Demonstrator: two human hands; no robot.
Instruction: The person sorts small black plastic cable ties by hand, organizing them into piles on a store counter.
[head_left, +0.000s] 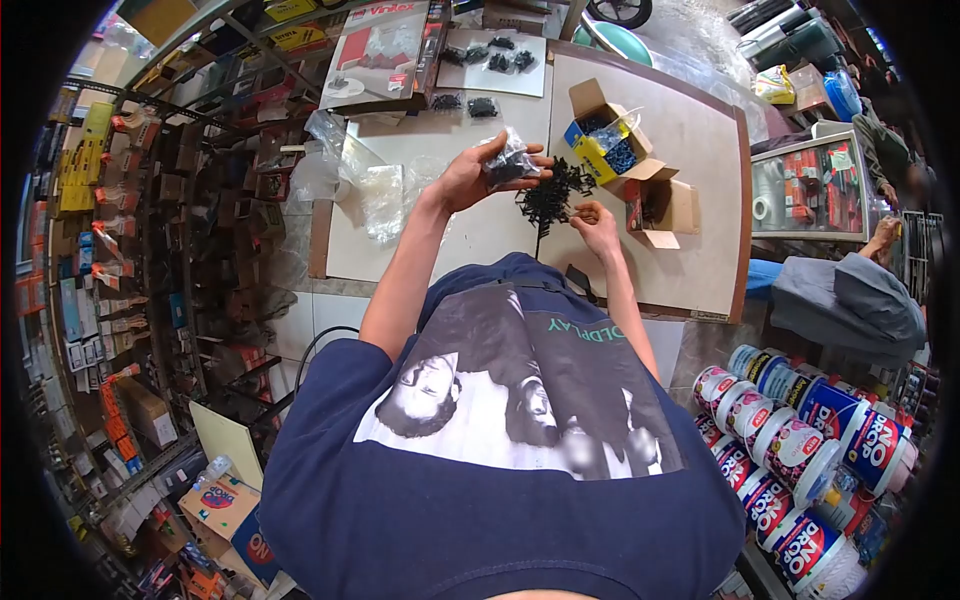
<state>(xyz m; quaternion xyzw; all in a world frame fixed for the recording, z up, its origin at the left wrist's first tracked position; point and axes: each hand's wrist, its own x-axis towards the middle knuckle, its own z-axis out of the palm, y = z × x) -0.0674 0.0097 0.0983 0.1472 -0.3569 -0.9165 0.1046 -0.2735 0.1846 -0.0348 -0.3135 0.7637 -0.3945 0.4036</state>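
My left hand (462,180) is turned palm up and holds a small clear plastic bag (510,165) with small black pieces in it. Beside it on the table lies a loose pile of thin black pieces, screw-like in shape (548,200). My right hand (598,230) is at the pile's near right edge, its fingertips pinched together; whatever is between them is too small to make out. An open yellow and blue box (606,150) holds small dark blue pieces. Close to my right hand, an open brown carton (672,210) lies with its flaps spread.
Several filled bags (502,62) lie on a white board at the back, near a large Vinilex box (380,60). Clear plastic bags (385,200) lie left on the table (700,265). Paint buckets (795,450) stand right, shelves (110,240) left. Another person (850,300) is at the right.
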